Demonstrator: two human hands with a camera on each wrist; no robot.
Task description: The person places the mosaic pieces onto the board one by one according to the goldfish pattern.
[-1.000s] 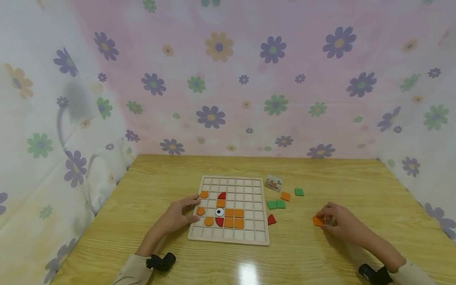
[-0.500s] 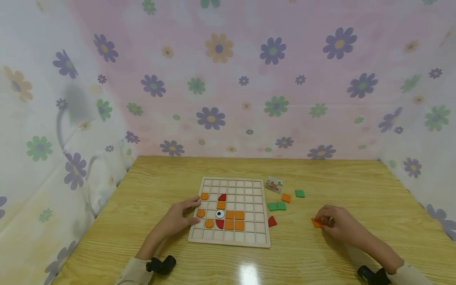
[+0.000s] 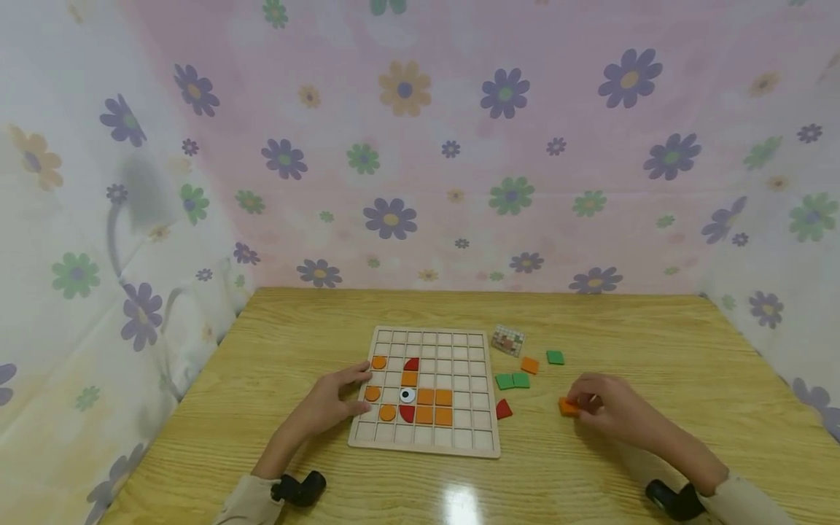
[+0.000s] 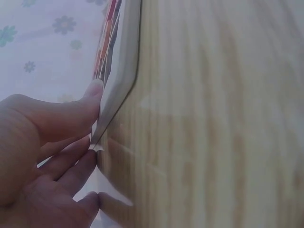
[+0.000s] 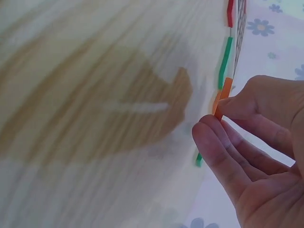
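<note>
My right hand (image 3: 607,405) pinches an orange square tile (image 3: 567,407) between thumb and fingers, to the right of the board; in the right wrist view the tile (image 5: 224,97) shows edge-on. Over at the left rim of the wooden grid board (image 3: 491,430), my left hand (image 3: 328,401) touches the edge with its thumb and fingertips spread apart. On the grid lie orange discs (image 3: 388,413), orange squares (image 3: 443,397), two red quarter-round tiles (image 3: 407,414) and a white eye tile (image 3: 407,395). The left wrist view has the left thumb (image 4: 95,90) against the board's side.
Between board and right hand lie a red tile (image 3: 504,409), two green tiles side by side (image 3: 512,381), an orange tile (image 3: 529,365) and another green tile (image 3: 555,357). A small pattern card (image 3: 508,340) sits by the board's far right corner. Flowered cloth (image 3: 420,182) hangs behind the table.
My right hand, with the orange tile pinched in it, has shifted left toward the board. My left hand stays at the board's left rim.
</note>
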